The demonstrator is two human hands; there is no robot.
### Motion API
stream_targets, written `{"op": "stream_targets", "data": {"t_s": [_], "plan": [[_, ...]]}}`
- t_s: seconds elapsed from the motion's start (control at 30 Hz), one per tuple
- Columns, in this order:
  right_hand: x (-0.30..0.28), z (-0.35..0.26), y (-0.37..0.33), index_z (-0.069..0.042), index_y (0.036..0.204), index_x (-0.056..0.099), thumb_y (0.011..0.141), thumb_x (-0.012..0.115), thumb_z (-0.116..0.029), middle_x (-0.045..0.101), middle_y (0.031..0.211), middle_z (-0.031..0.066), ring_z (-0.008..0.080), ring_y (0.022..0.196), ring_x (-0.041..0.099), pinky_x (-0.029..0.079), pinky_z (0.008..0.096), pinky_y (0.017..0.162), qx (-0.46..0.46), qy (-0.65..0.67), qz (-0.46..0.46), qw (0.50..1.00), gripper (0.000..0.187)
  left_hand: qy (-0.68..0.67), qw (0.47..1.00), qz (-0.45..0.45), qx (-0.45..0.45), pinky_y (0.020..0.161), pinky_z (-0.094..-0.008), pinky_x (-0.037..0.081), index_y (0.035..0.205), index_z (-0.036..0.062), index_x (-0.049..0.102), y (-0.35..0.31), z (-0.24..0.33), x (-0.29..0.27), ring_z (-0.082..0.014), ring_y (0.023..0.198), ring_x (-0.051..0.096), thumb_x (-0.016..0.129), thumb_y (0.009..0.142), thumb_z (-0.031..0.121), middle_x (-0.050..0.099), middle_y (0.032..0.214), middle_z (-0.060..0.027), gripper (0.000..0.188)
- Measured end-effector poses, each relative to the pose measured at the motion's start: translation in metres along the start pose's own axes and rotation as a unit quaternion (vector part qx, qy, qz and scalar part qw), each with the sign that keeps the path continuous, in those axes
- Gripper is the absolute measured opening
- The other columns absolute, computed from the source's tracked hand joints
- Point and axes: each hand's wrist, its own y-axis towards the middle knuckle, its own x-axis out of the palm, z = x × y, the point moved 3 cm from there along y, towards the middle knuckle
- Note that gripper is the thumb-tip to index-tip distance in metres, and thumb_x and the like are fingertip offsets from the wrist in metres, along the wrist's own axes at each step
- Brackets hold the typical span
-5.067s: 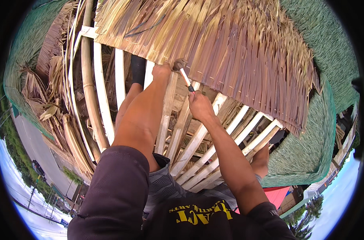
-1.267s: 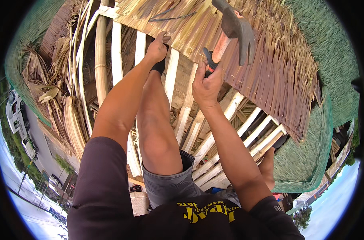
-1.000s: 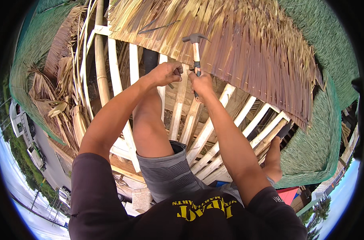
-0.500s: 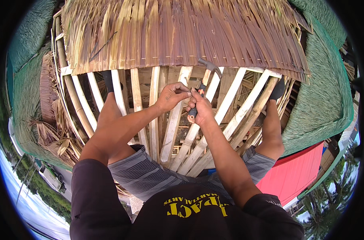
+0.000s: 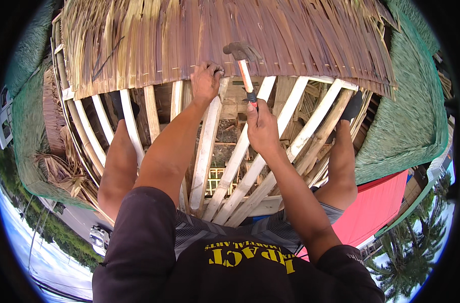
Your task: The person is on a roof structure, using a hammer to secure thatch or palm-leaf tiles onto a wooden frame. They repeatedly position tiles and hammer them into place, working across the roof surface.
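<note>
My right hand [image 5: 262, 128] is wrapped round the lower grip of a claw hammer [image 5: 245, 73], which has an orange and pale handle. The hammer's head is raised over the thatch panel [image 5: 290, 45]. At the panel's lower edge, left of the hammer, my left hand [image 5: 206, 82] has its fingers drawn together. A small dark bit shows near its fingertips, too small to name. Pale wooden slats [image 5: 232, 161] run down from beneath the thatch, and my left hand is over the upper end of one of them.
My legs are spread, with feet in dark footwear on the slats at either side. Gaps between slats open onto the space below. Green-netted thatch roofs [image 5: 401, 121] flank both sides, a red roof [image 5: 376, 207] lies lower right, and loose dry leaves [image 5: 63, 169] hang at left.
My hands have moved apart. My left hand has gone up and left to the thatch edge. My right hand has shifted slightly right, with the hammer's head now higher over the panel.
</note>
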Motion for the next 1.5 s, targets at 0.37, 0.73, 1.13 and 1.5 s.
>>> {"op": "stream_targets", "data": {"t_s": [0.37,0.73,1.13,1.5], "plan": [[0.015,-0.001,0.029,0.004,0.102,0.052,0.103,0.052,-0.023,0.066,0.075,0.0329,0.0527,0.073,0.066,0.052,0.0609,0.066,0.013,-0.088,-0.043,0.995,0.027,0.0,1.0,0.009,0.028,0.089,-0.0475,0.042,0.103,0.0132,0.074,-0.001,-0.006,0.006,-0.0304,0.109,0.056,0.068,0.092,0.023,0.064,0.112,-0.0057,0.016],[-0.004,0.003,0.016,0.006,0.1,0.054,0.105,0.049,-0.027,0.065,0.073,0.0318,0.0528,0.074,0.065,0.051,0.0593,0.069,0.081,-0.11,-0.056,0.989,0.034,-0.239,0.918,0.134,-0.288,0.099,-0.051,0.044,0.122,-0.0042,0.06,-0.018,-0.019,0.013,-0.0371,0.116,0.056,0.076,0.09,0.029,0.064,0.119,-0.0209,0.049],[-0.024,-0.038,-0.014,0.004,0.1,0.051,0.104,0.052,-0.021,0.063,0.071,0.0313,0.0518,0.07,0.064,0.048,0.058,0.063,-0.007,0.019,-0.001,1.0,0.025,-0.543,0.636,0.16,-0.524,0.096,-0.0391,0.052,0.134,-0.0095,0.052,-0.017,-0.055,0.054,-0.0285,0.109,0.065,0.079,0.09,0.016,0.064,0.128,-0.0207,0.058],[-0.028,-0.044,0.027,0.005,0.106,0.052,0.104,0.05,-0.019,0.066,0.083,0.0295,0.0497,0.078,0.066,0.052,0.0543,0.069,-0.079,-0.019,0.063,0.995,0.024,-0.525,0.655,0.159,-0.521,0.095,-0.0419,0.052,0.135,-0.0099,0.051,-0.015,-0.04,0.041,-0.0293,0.11,0.065,0.074,0.094,0.014,0.063,0.129,-0.0217,0.053]]}}
